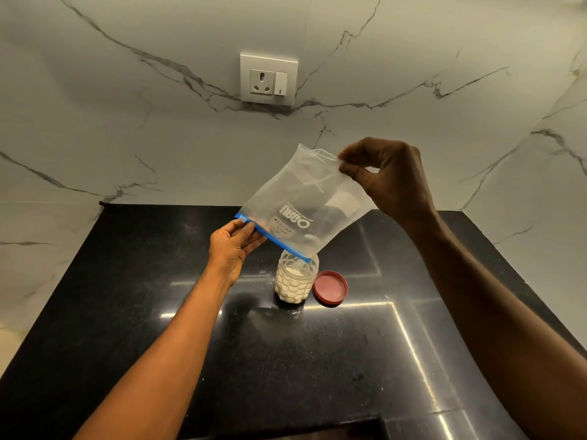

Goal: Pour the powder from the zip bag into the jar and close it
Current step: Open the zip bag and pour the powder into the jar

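White powder [293, 285] already fills most of the clear jar [296, 277], which stands open on the black bench [158, 281]; a few specks lie spilled beside it. The zip bag [305, 201] hangs upside down, its blue zip edge at the jar mouth, and looks nearly empty, so pouring seems almost done. The red lid [330, 286] lies just beside the jar, not yet fitted. The left hand [233, 246] grips the zip edge; the right hand [386, 176] pinches the raised bottom corner between closed fingers.
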The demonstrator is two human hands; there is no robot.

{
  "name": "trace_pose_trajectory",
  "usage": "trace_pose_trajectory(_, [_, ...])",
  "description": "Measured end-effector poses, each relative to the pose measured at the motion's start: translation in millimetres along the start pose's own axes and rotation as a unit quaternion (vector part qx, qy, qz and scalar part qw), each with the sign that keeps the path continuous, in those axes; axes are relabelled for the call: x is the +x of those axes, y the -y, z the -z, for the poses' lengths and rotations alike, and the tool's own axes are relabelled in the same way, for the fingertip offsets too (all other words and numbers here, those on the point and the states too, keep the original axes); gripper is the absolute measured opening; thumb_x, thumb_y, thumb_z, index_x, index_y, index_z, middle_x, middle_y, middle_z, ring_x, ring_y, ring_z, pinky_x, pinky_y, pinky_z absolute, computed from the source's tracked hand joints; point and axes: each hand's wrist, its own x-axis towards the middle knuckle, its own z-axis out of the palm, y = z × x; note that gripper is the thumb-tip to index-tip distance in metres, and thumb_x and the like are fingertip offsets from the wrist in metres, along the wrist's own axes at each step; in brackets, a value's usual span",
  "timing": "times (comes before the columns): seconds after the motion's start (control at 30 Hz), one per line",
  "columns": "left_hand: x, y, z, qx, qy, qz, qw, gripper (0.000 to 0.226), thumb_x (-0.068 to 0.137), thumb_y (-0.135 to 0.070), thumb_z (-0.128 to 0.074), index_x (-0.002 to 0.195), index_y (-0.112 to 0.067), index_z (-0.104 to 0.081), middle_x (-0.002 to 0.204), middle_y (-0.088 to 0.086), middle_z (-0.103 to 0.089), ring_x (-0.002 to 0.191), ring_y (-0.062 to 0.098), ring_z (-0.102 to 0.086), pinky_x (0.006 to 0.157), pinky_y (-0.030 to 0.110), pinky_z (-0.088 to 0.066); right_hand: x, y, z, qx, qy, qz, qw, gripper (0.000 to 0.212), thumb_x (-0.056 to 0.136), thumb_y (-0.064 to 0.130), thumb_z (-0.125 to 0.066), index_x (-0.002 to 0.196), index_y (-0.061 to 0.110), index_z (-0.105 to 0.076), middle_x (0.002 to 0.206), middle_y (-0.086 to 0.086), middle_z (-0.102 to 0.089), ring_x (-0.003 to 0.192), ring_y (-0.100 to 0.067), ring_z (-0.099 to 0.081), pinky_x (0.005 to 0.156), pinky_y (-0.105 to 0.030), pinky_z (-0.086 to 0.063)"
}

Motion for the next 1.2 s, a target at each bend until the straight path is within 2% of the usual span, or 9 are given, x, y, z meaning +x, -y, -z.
trace_pose_trajectory(0.2, [-2.7,-1.3,-0.9,-0.003,0.002,0.001,1.000,0.017,0.095,-0.005,-0.060,0.111,-0.006,-0.067,0.105,0.012,-0.076,0.100,0.027,-0.075,0.077,0.033,-0.063,0.9,2.6,-0.5,-0.001,-0.005,0.004,1.000,0.018,0.083,0.012,-0.075,0.099,0.003,-0.074,0.095,-0.006,-0.074,0.084,-0.010,-0.070,0.083,-0.012,-0.053])
trace_pose_trajectory(0.47, [-5.2,-0.3,-0.9,0.001,0.001,0.006,1.000,0.016,0.095,-0.005,-0.060,0.109,-0.007,-0.068,0.103,0.011,-0.077,0.098,0.026,-0.075,0.077,0.033,-0.063,1.0,2.1,2.1,-0.006,-0.003,0.010,1.000,0.017,0.082,0.012,-0.076,0.098,0.004,-0.074,0.094,-0.005,-0.074,0.084,-0.009,-0.070,0.080,-0.003,-0.048])
trace_pose_trajectory(0.87, [-6.5,0.6,3.2,-0.003,-0.007,0.015,1.000,0.018,0.095,-0.005,-0.061,0.112,-0.006,-0.067,0.113,0.017,-0.073,0.103,0.029,-0.074,0.075,0.033,-0.063,-1.9,-3.0,0.0,-0.011,0.005,0.013,1.000,0.017,0.083,0.011,-0.076,0.099,0.005,-0.074,0.094,-0.005,-0.075,0.084,-0.010,-0.071,0.082,-0.006,-0.049])
trace_pose_trajectory(1.1, [-3.1,-14.1,-6.8,0.001,0.016,-0.015,1.000,0.019,0.094,-0.006,-0.063,0.112,-0.007,-0.068,0.108,0.015,-0.076,0.101,0.029,-0.074,0.078,0.033,-0.062,-15.1,-26.5,10.2,-0.016,-0.010,-0.027,0.999,0.020,0.084,0.015,-0.075,0.104,0.010,-0.072,0.091,-0.001,-0.073,0.083,-0.003,-0.069,0.078,-0.005,-0.050])
trace_pose_trajectory(1.2, [-1.2,-27.1,-18.8,0.010,0.030,-0.035,0.999,0.017,0.093,-0.006,-0.063,0.108,-0.008,-0.070,0.103,0.011,-0.077,0.097,0.027,-0.074,0.079,0.033,-0.062,-30.2,-47.1,19.1,0.000,-0.001,-0.084,0.996,0.024,0.084,0.018,-0.075,0.107,0.017,-0.069,0.087,0.005,-0.073,0.081,-0.001,-0.070,0.071,-0.012,-0.055])
